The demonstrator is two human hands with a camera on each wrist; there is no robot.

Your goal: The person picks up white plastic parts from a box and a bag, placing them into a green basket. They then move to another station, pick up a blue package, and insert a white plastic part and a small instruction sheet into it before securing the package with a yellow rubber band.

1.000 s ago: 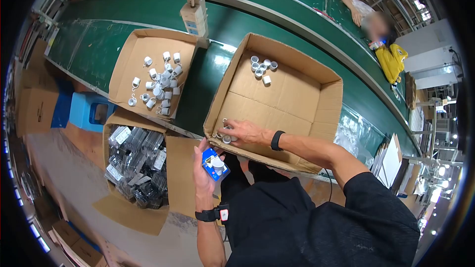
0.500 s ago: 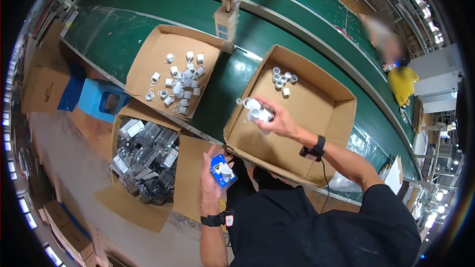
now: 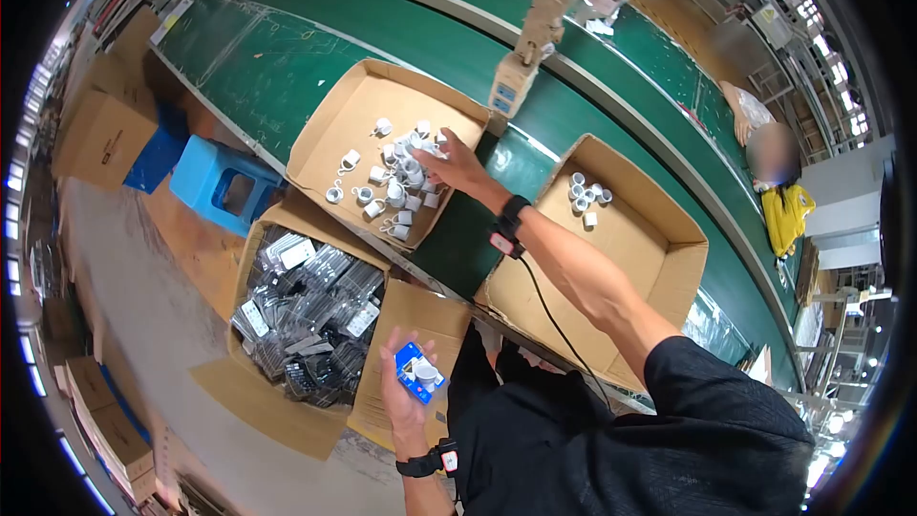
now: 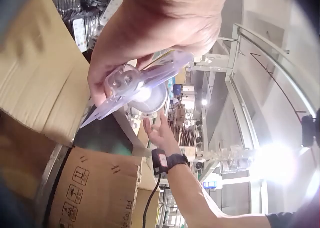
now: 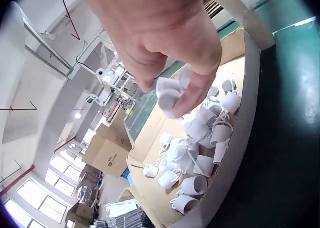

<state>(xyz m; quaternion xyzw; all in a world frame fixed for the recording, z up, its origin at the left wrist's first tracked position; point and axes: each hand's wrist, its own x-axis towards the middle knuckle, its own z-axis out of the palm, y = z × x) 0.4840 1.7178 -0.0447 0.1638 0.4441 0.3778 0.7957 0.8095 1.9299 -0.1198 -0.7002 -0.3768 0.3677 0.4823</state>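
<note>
Green and scuffed, the long table (image 3: 239, 50) carries a shallow brown cardboard tray (image 3: 330, 132) with small white cup-shaped pieces with hooks (image 3: 394, 194) piled in it. Beside that tray stands a larger open cardboard box (image 3: 635, 239) with a few more cups.

Over the tray's pile, the right hand (image 3: 457, 168) pinches a small cluster of white cups (image 5: 169, 102) between thumb and fingers. With several smooth pieces in one pinch, the outer one could slip if the fingers loosen unevenly. Hooks crossing in the pile could snag one another and drag neighbours along. A thin black cable (image 3: 559, 315) runs from the right wrist across the larger box; it might catch on the rim if the arm swings.

Nearer the body than the tray, the left hand (image 3: 403, 403) grips a flat blue card pack with clear plastic (image 3: 412, 361), thumb along one edge and fingers behind. A round white piece (image 3: 426, 375) sits at its front; whether it is fastened, I cannot tell. If loose, it could drop with a tilt; squeezing too hard could bend the thin plastic.
</note>
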